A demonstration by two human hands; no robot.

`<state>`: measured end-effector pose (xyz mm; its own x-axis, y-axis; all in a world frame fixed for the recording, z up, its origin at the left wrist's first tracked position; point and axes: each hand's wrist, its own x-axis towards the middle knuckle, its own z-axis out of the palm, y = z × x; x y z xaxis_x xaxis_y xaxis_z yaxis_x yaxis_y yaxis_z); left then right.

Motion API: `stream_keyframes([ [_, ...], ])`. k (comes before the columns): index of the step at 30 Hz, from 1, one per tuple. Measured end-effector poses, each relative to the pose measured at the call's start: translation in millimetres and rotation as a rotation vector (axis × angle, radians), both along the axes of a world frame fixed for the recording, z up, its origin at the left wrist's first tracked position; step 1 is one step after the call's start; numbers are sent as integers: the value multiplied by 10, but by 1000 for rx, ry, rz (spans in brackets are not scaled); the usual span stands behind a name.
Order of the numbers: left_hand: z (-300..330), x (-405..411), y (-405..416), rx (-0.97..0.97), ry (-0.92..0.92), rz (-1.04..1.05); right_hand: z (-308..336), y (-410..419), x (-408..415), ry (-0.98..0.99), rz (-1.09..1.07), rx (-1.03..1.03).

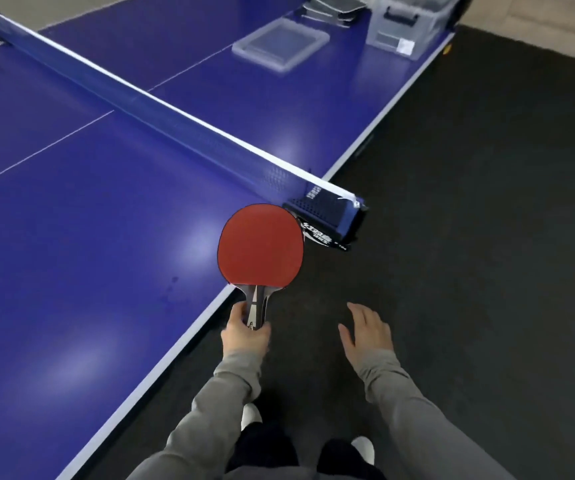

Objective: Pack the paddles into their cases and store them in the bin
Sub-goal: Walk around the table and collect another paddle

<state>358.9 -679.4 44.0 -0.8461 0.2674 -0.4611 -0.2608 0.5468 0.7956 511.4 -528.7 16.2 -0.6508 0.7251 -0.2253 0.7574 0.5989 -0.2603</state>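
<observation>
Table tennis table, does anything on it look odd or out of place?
Nothing stands out. The bin, its lid and the cases sit at the far end; the left hand holds a red paddle.

The round rubber-faced paddle (261, 244) was red with a grey and black handle. The glossy desk (71, 237) was deep blue with thin white lines. The net (161, 112) was blue, white-edged. The floor mat (487, 237) was black.
</observation>
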Motion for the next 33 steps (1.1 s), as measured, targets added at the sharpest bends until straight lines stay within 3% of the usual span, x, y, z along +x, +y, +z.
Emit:
stream_keyframes([
  [10,1,1605,1355,24,-72,-148,14,1033,1736,-89,-103,-21],
  [17,55,1947,2319,50,-112,-143,-29,1799,2445,-186,-215,-66],
  [23,-25,1721,3196,60,-117,-128,-152,2581,2340,-297,-175,-103],
  [33,-38,861,4385,34,-141,-39,-112,4173,1347,-420,-38,-241],
])
